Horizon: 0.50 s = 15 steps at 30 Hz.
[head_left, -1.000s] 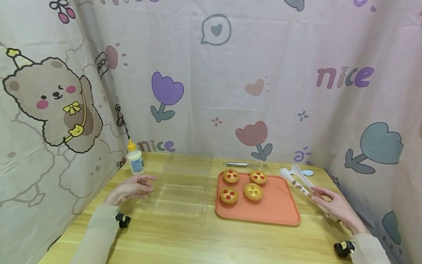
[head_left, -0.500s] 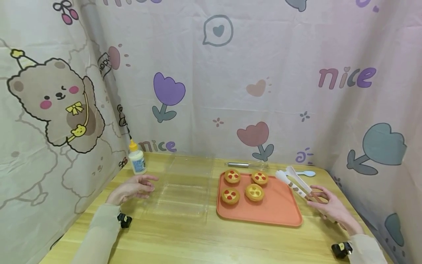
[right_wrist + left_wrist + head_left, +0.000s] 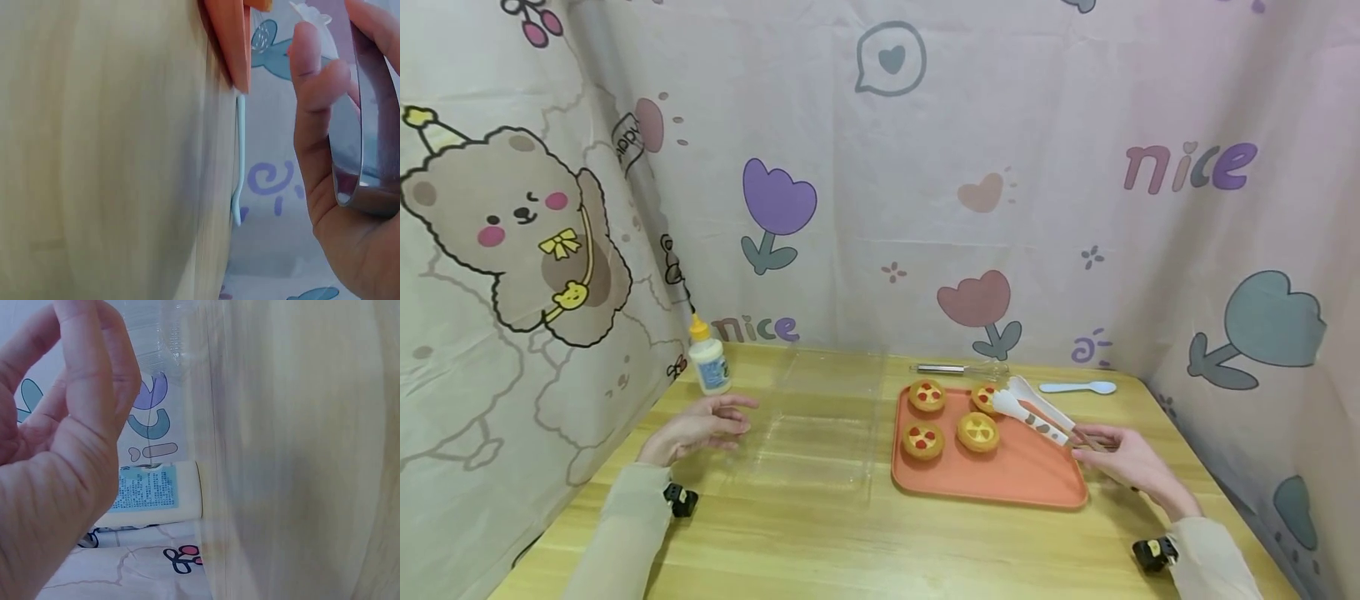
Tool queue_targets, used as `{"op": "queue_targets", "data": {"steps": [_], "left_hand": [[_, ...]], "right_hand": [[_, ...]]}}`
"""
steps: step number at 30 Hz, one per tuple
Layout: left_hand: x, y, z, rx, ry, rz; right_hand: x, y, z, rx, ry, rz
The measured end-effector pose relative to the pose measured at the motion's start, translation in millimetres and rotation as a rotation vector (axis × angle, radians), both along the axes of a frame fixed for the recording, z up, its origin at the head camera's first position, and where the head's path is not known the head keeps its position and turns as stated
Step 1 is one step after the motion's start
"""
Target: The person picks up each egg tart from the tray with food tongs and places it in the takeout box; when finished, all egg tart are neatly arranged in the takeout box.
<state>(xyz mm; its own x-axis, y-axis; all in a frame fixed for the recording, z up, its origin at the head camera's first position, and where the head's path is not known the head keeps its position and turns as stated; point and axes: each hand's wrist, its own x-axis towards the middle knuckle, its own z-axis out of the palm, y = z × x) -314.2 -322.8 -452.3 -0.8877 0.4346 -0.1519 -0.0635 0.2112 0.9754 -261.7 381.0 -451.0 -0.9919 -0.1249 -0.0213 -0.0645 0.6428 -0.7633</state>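
Backdrop: pale fabric (image 3: 880, 225) hung behind and to both sides, printed with tulips, hearts, a bear and the word "nice".
Table: light wood-grain surface (image 3: 880, 550), running back to the cloth.
Clear container: a see-through box (image 3: 820, 454) sat between the left hand (image 3: 700, 429) and the tray (image 3: 1022, 485).
Tray: coral, round-cornered, it lay right of the box.
Tongs: the pair (image 3: 1037, 425) slanted over the tray's right part, long axis diagonal from the right hand (image 3: 1131, 467) to tips that pointed left and away from the person. Both arms stood apart, white with brown spots; a shiny metal bend lay in the palm. The tips overlapped the rear right tart (image 3: 982, 397) from above; whether they touched could not be told.
Right hand: clamped on the tongs, thumb and fingers on opposite sides, forearm reaching in from the lower right.
Left hand: fingers relaxed and slightly bent, near the box.
Bottle: white, yellow-capped (image 3: 711, 367), upright behind the left hand.
Whisk: metal (image 3: 942, 369), lay behind the tray, handle leftward.
Spoon: light blue (image 3: 1075, 387), bowl rightward.
Tarts: four sat on the tray, three red-dotted, one with yellow wedges (image 3: 978, 432).
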Motion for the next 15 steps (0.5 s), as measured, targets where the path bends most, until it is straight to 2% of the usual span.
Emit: {"op": "queue_targets", "data": {"steps": [3, 8, 15], "left_hand": [[0.6, 0.0, 1.7, -0.003, 0.002, -0.004], [2.4, 1.0, 5.6, -0.001, 0.010, -0.002], [3.8, 1.2, 5.8, -0.007, -0.003, 0.004]], "right_hand": [[-1.2, -4.6, 3.1, -0.039, -0.001, 0.006], [-1.6, -9.5, 4.2, -0.044, 0.049, 0.016], [0.8, -17.1, 6.5, -0.069, 0.028, 0.020]]}}
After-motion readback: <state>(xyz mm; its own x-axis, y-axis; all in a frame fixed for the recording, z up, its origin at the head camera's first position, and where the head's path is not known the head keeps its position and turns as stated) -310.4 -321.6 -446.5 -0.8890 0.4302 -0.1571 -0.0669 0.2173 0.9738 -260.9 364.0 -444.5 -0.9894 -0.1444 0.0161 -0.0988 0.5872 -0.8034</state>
